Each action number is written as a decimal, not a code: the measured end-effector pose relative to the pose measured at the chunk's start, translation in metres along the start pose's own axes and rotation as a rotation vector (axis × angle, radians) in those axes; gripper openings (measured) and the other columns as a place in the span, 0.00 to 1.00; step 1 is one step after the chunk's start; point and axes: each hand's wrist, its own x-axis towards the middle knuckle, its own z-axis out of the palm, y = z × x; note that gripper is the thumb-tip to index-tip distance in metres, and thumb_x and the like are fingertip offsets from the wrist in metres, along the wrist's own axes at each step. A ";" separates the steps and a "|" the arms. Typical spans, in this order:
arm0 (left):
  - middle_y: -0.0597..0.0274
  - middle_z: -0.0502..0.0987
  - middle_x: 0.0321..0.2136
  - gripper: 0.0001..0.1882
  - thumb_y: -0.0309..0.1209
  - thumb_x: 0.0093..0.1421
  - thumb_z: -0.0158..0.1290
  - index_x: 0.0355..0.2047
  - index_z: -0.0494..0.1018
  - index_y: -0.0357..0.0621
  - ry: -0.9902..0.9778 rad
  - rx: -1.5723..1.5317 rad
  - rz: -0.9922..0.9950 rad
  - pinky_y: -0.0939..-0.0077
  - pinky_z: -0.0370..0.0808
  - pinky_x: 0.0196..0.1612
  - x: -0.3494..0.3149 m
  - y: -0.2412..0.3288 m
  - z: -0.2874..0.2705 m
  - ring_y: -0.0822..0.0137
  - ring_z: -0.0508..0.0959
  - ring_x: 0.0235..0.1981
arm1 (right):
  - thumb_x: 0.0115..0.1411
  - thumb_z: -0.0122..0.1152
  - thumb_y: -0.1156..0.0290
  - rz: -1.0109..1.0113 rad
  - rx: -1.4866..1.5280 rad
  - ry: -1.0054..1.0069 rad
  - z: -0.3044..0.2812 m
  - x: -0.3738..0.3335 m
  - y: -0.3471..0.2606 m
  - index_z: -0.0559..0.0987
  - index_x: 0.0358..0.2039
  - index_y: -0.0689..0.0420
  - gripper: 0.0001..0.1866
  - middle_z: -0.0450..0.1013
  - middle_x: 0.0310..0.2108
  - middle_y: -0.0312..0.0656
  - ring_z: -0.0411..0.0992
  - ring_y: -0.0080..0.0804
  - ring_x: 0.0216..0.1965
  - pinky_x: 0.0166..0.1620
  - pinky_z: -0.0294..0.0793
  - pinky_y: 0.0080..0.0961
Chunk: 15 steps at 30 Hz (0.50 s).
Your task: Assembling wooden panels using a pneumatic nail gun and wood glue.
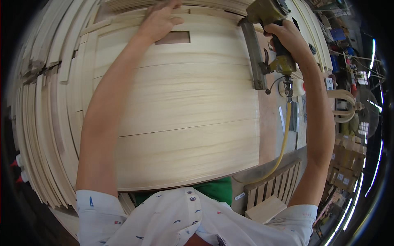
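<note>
1. The left arm is stretched far forward over the left part of the pale wooden panel [193,96], its elbow only slightly bent.
2. The left hand [160,21] is placed near the panel's far edge, just beyond the rectangular cutout [174,37]; the thumb is held apart from the fingers, which are pointed up and to the right. Whether anything is pressed or gripped under them cannot be told.
3. The right arm is extended forward along the panel's right side, bowed outward at the elbow.
4. By the right hand [289,39], the dark handle of a nail gun [281,47] is gripped, fingers wrapped around it. The tool is held at the panel's far right corner, its long magazine pointed back toward the body.
5. A yellow hose [284,139] is attached at the handle's near end.
6. Wooden strips [41,139] are stacked left of the panel.
</note>
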 end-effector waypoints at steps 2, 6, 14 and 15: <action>0.51 0.76 0.47 0.27 0.40 0.54 0.58 0.53 0.68 0.44 0.015 0.024 0.025 0.61 0.63 0.57 -0.002 -0.003 -0.008 0.50 0.71 0.52 | 0.54 0.59 0.65 0.035 0.024 -0.010 0.004 0.000 -0.004 0.77 0.30 0.66 0.14 0.74 0.25 0.41 0.68 0.21 0.18 0.23 0.69 0.20; 0.55 0.75 0.48 0.27 0.42 0.54 0.58 0.52 0.69 0.43 0.132 0.212 0.119 0.59 0.61 0.59 -0.020 -0.009 -0.019 0.51 0.68 0.55 | 0.52 0.60 0.62 0.056 -0.030 -0.010 -0.004 0.002 0.003 0.77 0.29 0.64 0.15 0.73 0.22 0.39 0.69 0.21 0.18 0.22 0.68 0.21; 0.59 0.69 0.56 0.22 0.40 0.61 0.50 0.53 0.70 0.43 -0.048 0.637 -0.167 0.54 0.57 0.61 -0.123 -0.063 -0.135 0.56 0.64 0.60 | 0.48 0.60 0.66 0.052 -0.050 0.028 0.002 -0.013 -0.024 0.76 0.25 0.65 0.13 0.70 0.18 0.38 0.66 0.24 0.14 0.21 0.67 0.22; 0.59 0.69 0.56 0.22 0.40 0.61 0.50 0.53 0.70 0.43 -0.038 0.638 -0.177 0.54 0.57 0.61 -0.126 -0.065 -0.135 0.56 0.64 0.60 | 0.48 0.60 0.66 0.055 -0.071 0.013 0.006 -0.012 -0.031 0.76 0.24 0.65 0.12 0.69 0.18 0.38 0.66 0.24 0.14 0.21 0.67 0.22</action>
